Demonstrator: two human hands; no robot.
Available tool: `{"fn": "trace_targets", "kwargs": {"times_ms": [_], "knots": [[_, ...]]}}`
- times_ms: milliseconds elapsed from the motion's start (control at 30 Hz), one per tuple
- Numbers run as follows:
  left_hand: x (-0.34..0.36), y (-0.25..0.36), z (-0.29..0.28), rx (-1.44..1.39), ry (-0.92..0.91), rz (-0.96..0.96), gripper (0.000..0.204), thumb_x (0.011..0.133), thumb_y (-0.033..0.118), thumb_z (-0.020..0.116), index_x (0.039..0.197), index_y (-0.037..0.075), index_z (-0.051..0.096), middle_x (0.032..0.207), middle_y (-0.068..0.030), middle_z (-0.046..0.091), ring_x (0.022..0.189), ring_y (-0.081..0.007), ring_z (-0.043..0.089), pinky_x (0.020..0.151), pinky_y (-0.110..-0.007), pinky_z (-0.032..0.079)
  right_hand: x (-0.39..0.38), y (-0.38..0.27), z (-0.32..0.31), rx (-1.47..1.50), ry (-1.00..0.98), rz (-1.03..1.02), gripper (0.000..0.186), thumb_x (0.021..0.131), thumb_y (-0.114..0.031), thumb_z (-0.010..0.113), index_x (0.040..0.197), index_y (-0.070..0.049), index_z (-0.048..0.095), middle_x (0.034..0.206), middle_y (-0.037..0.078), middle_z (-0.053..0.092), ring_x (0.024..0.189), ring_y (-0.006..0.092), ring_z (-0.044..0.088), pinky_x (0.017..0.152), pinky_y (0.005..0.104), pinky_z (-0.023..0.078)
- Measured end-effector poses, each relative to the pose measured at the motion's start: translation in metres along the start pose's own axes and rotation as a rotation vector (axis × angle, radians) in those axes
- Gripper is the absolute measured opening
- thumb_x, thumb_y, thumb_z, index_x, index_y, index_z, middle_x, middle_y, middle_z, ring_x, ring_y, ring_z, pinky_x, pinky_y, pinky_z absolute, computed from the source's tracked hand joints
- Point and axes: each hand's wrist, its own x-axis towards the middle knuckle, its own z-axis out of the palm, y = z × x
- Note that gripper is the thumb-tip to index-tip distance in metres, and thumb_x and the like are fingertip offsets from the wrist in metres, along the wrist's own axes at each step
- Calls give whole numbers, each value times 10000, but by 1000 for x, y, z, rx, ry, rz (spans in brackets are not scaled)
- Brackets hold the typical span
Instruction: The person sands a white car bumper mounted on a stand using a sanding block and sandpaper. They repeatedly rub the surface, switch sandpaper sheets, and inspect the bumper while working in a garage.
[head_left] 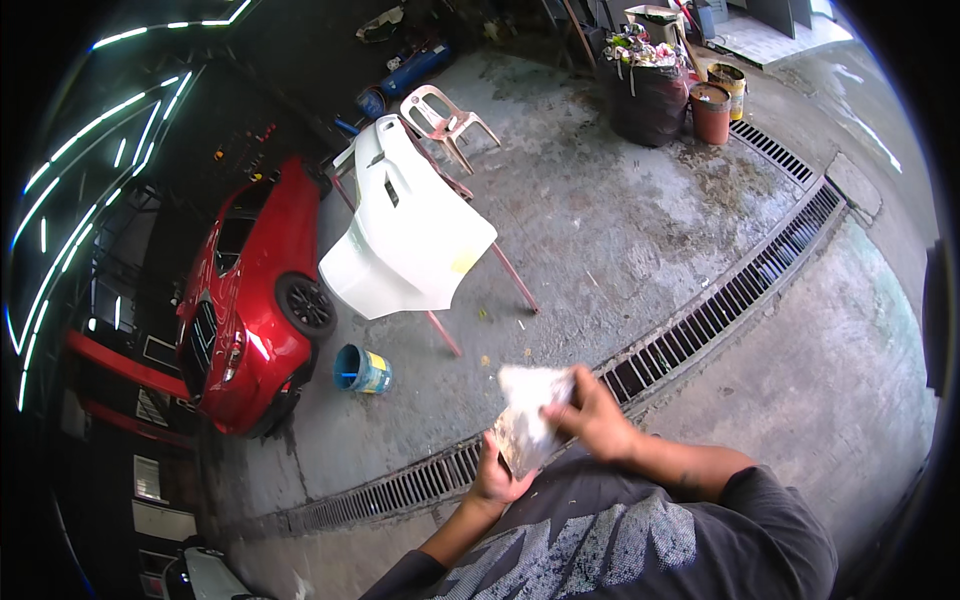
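Note:
In front of my body, both hands are raised close together. My right hand (600, 420) pinches a white crumpled piece (535, 385) between thumb and fingers; it looks like cloth or paper and is smeared by motion. Below it, my left hand (497, 480) holds the lower end of a pale, speckled flat piece (512, 430), its thumb along the edge. The white piece overlaps the speckled one, and whether the two are joined I cannot tell. Beyond them a white car bumper panel (415, 230) rests on a stand with reddish legs (515, 280).
A blue bucket (362, 370) stands near the red car (262, 310). A slotted floor drain (690, 345) runs across the ground by me. Behind the panel is a plastic chair (445, 120). A full black rubbish bag (645, 100) and a reddish bucket (710, 115) stand far right.

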Motion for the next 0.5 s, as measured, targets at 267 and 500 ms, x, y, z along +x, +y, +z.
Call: {"fn": "trace_targets", "kwargs": {"times_ms": [267, 500], "knots": [[13, -11, -7, -66, 54, -31, 1095, 978, 920, 403, 1683, 83, 376, 1668, -168, 491, 1487, -366, 537, 1252, -566, 435, 14, 0, -13, -121, 57, 95, 393, 1043, -125, 776, 1302, 27, 522, 1204, 158, 696, 1086, 194, 699, 927, 371, 614], [40, -14, -22, -443, 210, -106, 1137, 923, 972, 388, 1593, 64, 525, 1592, -195, 578, 1442, -406, 572, 1233, -598, 435, 20, 10, -17, 383, -37, 307, 509, 982, 0, 801, 1413, 9, 530, 1297, 137, 694, 1207, 227, 674, 1067, 393, 547]]}}
